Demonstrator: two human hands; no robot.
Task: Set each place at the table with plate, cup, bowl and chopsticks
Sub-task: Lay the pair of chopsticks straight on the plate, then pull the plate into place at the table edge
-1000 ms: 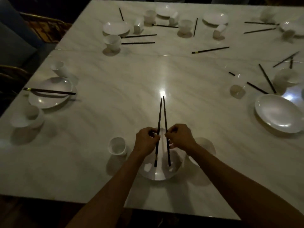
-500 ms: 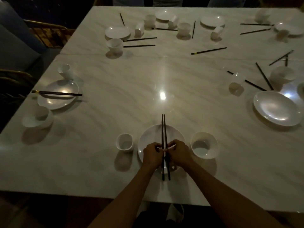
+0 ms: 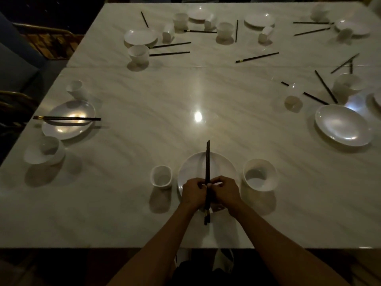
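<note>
Dim marble table [image 3: 185,96], lower centre of frame: left hand [image 3: 193,193] and right hand [image 3: 225,190] both pinched on paired chopsticks [image 3: 207,162] across plate [image 3: 224,168], cup [image 3: 161,177] left, bowl [image 3: 259,174] right — best lowered level, tips even, then released together.

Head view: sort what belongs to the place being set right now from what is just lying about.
In hand:
left hand
right hand
chopsticks
near plate
cup
bowl

Lying about:
loose chopstick
far-right plate
</note>
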